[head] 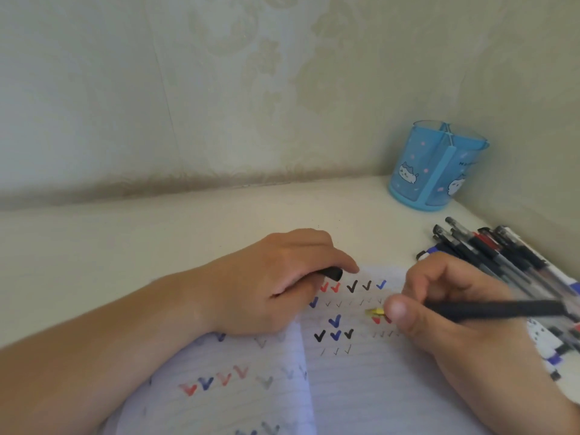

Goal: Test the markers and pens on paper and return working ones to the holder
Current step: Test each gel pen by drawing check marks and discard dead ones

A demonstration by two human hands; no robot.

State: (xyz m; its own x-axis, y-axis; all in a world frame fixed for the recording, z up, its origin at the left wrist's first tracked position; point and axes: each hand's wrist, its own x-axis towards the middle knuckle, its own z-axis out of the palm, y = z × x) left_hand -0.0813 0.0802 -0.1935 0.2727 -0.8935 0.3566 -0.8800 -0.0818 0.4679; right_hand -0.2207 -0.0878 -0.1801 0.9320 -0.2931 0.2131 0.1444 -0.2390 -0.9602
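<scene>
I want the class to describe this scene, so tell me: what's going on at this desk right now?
A person is testing pens on an open lined notebook already covered in black, blue and red tick marks. The right hand holds a black pen with its yellowish tip on the page, among the ticks. The left hand rests on the notebook, gripping a black cap. A pile of pens lies to the right, and the blue pen holder in the corner looks empty.

We see the pen cap (332, 272) half hidden in the left hand (276, 277) | notebook (361, 387) cut off below | pen pile (502, 262) blurred, count unclear
</scene>
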